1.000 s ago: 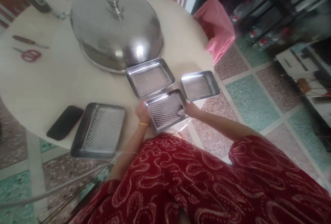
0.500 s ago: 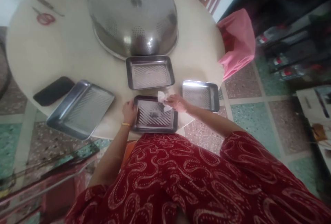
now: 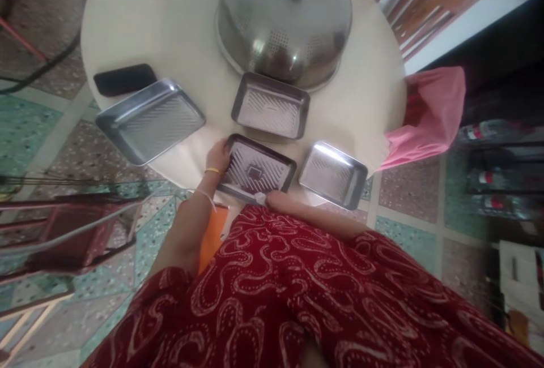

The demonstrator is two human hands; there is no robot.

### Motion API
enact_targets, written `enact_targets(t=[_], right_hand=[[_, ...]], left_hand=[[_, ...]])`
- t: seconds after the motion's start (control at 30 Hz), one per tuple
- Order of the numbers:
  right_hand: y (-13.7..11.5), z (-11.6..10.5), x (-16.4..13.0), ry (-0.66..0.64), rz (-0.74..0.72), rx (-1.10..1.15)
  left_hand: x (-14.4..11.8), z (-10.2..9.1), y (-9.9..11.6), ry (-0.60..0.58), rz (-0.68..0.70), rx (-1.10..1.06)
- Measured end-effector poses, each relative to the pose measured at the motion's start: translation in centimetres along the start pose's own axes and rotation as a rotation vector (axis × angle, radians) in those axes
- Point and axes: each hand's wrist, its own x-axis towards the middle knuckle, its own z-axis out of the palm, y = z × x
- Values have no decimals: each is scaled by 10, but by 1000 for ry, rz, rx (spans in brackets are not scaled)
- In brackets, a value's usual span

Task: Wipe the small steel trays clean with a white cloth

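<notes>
A metal tray (image 3: 259, 168) lies face up at the near edge of the table (image 3: 365, 102), between two hands; the left hand (image 3: 217, 156) grips its left rim; the right hand (image 3: 277, 201) pinches a tissue (image 3: 259, 199) at its near rim; its long axis runs left to right, the right end slanting nearer.

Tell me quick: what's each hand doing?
Left hand: closed on the left side of the tray between the hands.
Right hand: closed, holding a white wipe at that tray's edge.
</notes>
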Motion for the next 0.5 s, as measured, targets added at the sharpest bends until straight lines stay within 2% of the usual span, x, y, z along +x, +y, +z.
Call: enact_targets(t=[0.1,0.2,0.3,0.4,0.5], right_hand=[[6,-16,19,89,16,44],[21,-42,48,315,13,65],[22,-54,84,508,12,30],[3,-46,116,530,31,-11],[-22,-28,126,441,-146,-21]], left_hand=[[1,-1,2,-66,-26,44],[3,-6,4,-111,-42,84],[6,-10,2,-196,-28,115],[7,-11,-2,-256,-26,135],[6,-9,-4,-258,-63,171]])
